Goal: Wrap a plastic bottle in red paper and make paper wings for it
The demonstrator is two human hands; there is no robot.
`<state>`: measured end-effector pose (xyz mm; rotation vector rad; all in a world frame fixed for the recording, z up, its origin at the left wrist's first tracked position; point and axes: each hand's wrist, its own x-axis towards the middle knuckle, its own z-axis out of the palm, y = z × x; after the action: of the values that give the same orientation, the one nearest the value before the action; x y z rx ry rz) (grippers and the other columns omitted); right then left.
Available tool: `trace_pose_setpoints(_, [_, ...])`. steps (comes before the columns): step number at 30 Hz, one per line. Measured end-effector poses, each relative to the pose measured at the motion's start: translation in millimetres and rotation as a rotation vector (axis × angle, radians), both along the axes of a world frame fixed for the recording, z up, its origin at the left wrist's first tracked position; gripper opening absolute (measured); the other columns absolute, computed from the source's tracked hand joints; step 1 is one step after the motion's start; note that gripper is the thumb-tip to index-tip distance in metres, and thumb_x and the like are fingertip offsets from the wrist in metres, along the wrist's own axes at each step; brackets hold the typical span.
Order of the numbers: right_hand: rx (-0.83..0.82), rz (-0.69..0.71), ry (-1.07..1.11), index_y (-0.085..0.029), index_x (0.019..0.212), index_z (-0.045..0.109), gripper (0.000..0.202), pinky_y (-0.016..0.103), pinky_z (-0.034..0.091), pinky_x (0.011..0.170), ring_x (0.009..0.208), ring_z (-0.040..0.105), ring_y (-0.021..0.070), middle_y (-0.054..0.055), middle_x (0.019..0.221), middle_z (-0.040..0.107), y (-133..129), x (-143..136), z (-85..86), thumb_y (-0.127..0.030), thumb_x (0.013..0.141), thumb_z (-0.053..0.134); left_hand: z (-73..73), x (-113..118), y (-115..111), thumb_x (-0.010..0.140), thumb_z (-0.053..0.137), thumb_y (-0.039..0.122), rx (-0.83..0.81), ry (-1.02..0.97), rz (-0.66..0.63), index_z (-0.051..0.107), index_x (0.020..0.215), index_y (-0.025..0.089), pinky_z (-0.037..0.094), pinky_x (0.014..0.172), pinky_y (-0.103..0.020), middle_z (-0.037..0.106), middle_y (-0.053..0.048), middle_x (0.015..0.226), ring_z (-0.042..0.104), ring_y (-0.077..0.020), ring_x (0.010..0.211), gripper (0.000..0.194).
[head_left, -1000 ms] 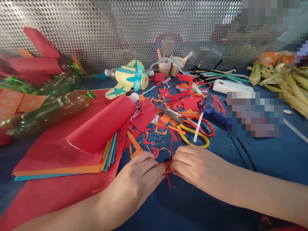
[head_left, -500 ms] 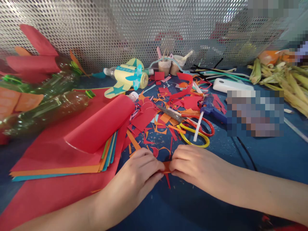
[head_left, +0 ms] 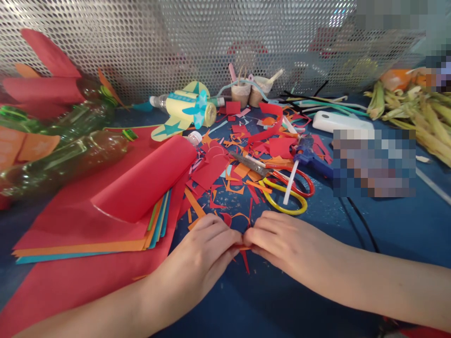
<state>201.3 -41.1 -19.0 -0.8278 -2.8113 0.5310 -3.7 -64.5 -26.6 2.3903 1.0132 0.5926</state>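
Observation:
My left hand and my right hand meet just above the blue table, fingertips nearly touching. Both pinch a small orange piece of paper, of which only a thin edge shows between the fingers. Below it lies a pointed red paper scrap. Scissors with red and yellow handles rest beyond my right hand, close to a blue glue gun with a white glue stick. Left of my left hand, a bottle wrapped in red paper lies on a stack of coloured paper.
Paper scraps litter the middle. A yellow-and-blue bottle rocket and two cups stand behind. Green plastic bottles lie at left; a white device and dried husks at right. A perforated metal panel closes the back.
My fingertips have come closer together, and less of the orange paper shows between them. The view has shifted slightly.

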Motion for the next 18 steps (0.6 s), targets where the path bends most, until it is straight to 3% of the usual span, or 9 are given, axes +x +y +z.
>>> trace_pose_setpoints(9, [-0.093,-0.035,-0.035,-0.018,0.087,0.066,0.01,0.028,0.041,0.061,0.07,0.054,0.0161,0.001,0.076,0.06,1.9,0.5,5.1,-0.01,0.087,0.059,-1.1,-4.8,3.7,0.093,0.046,0.015,0.103,0.052,-0.058,0.065,0.088,0.019,0.049,0.073,-0.03,0.064,-0.003,0.076,0.058,-0.0167,0.077,0.02])
trace_pose_setpoints(18, [0.003,-0.011,-0.032,-0.014,0.087,0.062,0.005,0.03,0.045,0.066,0.074,0.054,0.0174,0.003,0.082,0.061,1.9,0.6,-1.4,-0.011,0.087,0.058,6.8,-4.6,3.4,0.096,0.04,0.016,0.16,0.095,-0.089,0.066,0.09,0.019,0.051,0.067,-0.028,0.064,-0.004,0.078,0.059,-0.0166,0.077,0.027])
